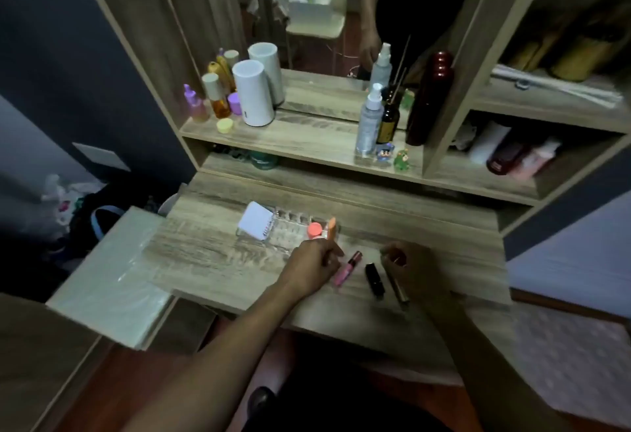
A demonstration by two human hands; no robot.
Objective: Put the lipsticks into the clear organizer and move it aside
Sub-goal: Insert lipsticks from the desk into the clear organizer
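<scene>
The clear organizer stands on the wooden table, with a white notepad leaning in its left end and an orange round-capped item at its right. My left hand is closed around an orange lipstick, which stands at the organizer's right end. A pink lip gloss, a black lipstick and a slim dark-gold tube lie to the right of that hand. My right hand is curled in a loose fist by the slim tube's top end; I cannot tell whether it touches the tube.
A shelf behind the table carries a white cylinder, several bottles and a spray bottle, with a mirror above. A pale board juts out at the table's left. Side cubbies on the right hold more bottles.
</scene>
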